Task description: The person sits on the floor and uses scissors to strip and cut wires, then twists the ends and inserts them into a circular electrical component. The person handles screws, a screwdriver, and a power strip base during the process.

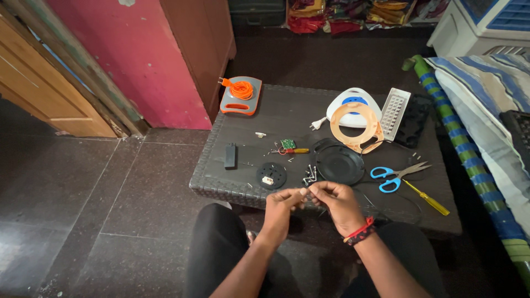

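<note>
My left hand (281, 203) and my right hand (334, 201) meet at the near edge of a low dark table (221, 182). Their fingertips pinch a small thin wire end (305, 191) between them, too small to make out clearly. A thin dark wire (386, 205) trails from my right hand across the table. My right wrist wears a red and black band. Just beyond my fingers lie a pile of small screws (309, 175), a round black disc part (271, 176) and a round black cover (338, 162).
On the table lie blue-handled scissors (393, 175), a yellow screwdriver (426, 197), a red-handled screwdriver (295, 150), a small green circuit board (287, 143), a black block (230, 155), a peach ring housing (354, 126), a white grid panel (395, 113) and an orange-grey device (240, 95). A striped mattress (486, 110) lies right.
</note>
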